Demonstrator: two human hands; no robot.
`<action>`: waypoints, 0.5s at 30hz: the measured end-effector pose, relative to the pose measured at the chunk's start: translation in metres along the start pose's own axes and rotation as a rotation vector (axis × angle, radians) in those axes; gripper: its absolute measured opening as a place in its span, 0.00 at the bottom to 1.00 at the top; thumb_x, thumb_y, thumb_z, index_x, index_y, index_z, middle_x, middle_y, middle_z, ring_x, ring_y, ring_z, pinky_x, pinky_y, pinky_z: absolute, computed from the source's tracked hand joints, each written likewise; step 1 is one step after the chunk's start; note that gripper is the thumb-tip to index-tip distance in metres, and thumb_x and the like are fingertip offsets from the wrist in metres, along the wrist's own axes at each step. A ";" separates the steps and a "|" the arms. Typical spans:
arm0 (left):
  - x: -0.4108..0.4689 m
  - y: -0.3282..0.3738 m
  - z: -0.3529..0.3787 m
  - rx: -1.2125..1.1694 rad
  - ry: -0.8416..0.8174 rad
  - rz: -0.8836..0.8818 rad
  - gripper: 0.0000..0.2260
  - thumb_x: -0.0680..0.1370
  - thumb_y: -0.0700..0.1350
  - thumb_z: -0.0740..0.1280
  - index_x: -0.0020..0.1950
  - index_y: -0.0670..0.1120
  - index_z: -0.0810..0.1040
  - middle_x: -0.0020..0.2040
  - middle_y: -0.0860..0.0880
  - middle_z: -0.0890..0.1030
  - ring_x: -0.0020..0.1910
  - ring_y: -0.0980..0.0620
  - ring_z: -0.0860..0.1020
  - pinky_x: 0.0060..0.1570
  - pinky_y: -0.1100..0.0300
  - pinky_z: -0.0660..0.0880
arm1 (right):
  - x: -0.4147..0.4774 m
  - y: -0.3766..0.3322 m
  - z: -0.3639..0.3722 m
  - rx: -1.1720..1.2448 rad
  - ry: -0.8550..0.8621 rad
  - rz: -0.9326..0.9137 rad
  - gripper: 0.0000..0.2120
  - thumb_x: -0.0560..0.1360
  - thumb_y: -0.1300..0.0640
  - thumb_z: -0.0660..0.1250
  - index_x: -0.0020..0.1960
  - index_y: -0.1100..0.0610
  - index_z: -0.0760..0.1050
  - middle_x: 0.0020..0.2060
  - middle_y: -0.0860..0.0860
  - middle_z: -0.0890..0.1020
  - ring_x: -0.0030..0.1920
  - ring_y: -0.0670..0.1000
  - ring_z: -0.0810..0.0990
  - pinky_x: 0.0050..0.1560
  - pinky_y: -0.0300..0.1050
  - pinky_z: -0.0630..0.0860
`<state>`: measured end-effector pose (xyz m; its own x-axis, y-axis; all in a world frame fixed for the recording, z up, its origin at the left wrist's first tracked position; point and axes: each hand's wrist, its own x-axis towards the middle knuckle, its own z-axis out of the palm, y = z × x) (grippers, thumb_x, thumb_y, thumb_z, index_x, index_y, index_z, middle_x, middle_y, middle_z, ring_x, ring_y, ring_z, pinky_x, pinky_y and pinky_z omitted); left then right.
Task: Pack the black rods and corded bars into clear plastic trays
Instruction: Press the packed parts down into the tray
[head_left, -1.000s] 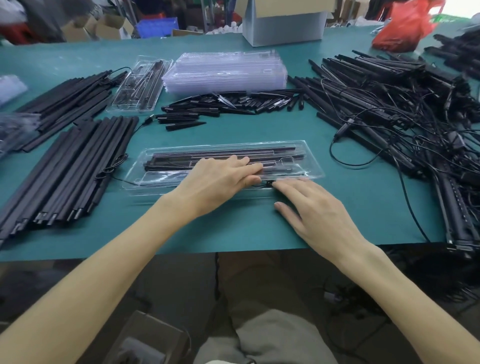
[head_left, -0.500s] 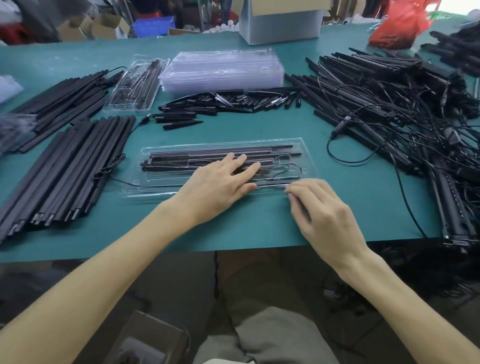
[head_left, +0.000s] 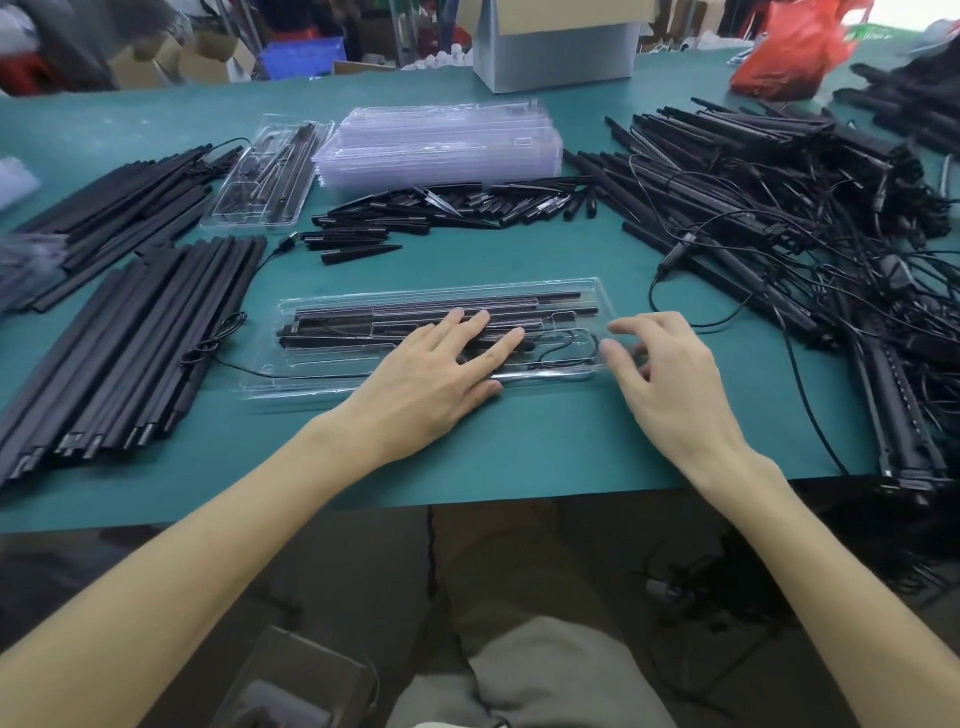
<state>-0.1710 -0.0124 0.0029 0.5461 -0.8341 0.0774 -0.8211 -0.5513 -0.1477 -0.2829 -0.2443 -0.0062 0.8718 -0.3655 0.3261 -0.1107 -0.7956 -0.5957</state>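
On the green table (head_left: 519, 457) straight in front of you, in the head view, a clear plastic tray (head_left: 317, 371) lies lengthwise. Long black rods (head_left: 363, 314) sit side by side in its far channels, and a thin black cord (head_left: 566, 349) loops in its right end. Your left hand (head_left: 436, 374) lies flat on the middle of the tray, fingers straight and spread, pressing on the rods. Your right hand (head_left: 670, 379) is at the tray's right end with its fingers half curled and the thumb tip over the near corner. The fingertips are blurred, so you cannot tell whether it pinches the rim.

To your left lies a loose pile of rods (head_left: 130, 338). To your right lies a tangled heap of corded bars (head_left: 779, 208). Beyond the tray lie short tapered black pieces (head_left: 441, 208), then a stack of empty trays (head_left: 441, 140), with another filled tray (head_left: 270, 176) just beside it on the left. A red bag (head_left: 795, 52) sits at the far right.
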 end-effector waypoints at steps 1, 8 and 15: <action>0.000 0.000 0.000 -0.002 0.001 0.003 0.26 0.86 0.57 0.48 0.83 0.54 0.48 0.82 0.41 0.55 0.80 0.40 0.54 0.77 0.49 0.56 | 0.005 0.000 0.001 0.012 -0.004 0.008 0.15 0.82 0.49 0.62 0.65 0.53 0.77 0.55 0.45 0.72 0.44 0.43 0.76 0.55 0.45 0.73; -0.002 0.000 0.002 0.000 0.034 0.044 0.24 0.86 0.55 0.47 0.82 0.60 0.44 0.81 0.39 0.56 0.79 0.36 0.56 0.75 0.45 0.59 | 0.029 0.001 0.012 0.069 -0.048 0.198 0.16 0.80 0.49 0.65 0.66 0.53 0.72 0.52 0.48 0.77 0.48 0.50 0.77 0.58 0.49 0.72; -0.002 0.007 0.008 0.011 0.047 -0.015 0.24 0.87 0.52 0.47 0.83 0.51 0.50 0.81 0.38 0.58 0.79 0.35 0.56 0.75 0.43 0.60 | 0.046 0.010 0.003 0.174 -0.109 0.305 0.07 0.75 0.49 0.68 0.50 0.50 0.81 0.37 0.43 0.84 0.47 0.46 0.81 0.42 0.40 0.71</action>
<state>-0.1769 -0.0141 -0.0058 0.5502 -0.8255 0.1256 -0.8107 -0.5642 -0.1566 -0.2425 -0.2678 0.0004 0.8580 -0.5121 0.0402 -0.2983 -0.5605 -0.7726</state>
